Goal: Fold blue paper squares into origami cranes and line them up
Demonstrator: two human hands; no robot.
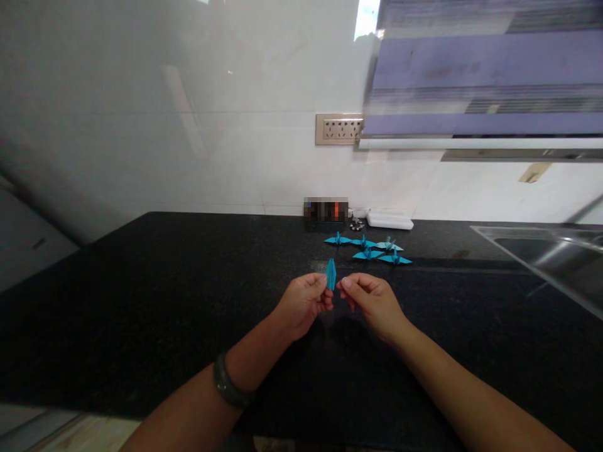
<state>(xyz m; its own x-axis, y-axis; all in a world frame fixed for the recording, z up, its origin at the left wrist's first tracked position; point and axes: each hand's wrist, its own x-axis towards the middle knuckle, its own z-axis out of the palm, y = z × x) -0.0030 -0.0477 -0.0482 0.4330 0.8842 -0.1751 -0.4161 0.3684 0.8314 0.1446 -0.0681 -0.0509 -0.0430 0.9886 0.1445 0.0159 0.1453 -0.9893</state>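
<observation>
My left hand (305, 302) pinches a folded piece of blue origami paper (331, 274) between thumb and fingers, a narrow shape with its points upward. Just to the right of the paper is my right hand (371, 302), its thumb and index finger pressed together. Whether those fingertips hold an edge of the paper cannot be made out. Beyond both hands, several folded paper cranes (368, 253) stand in two rows on the counter. Most are blue, and one crane (389, 245) at the right of the back row is paler.
The black counter (188, 295) meets a pale tiled wall. Against the wall are a blurred dark box (326, 210), a small black-and-white item (357, 224) and a white long object (390, 220). A metal sink (556, 257) lies right; a socket panel (338, 129) and purple blind (471, 75) are above.
</observation>
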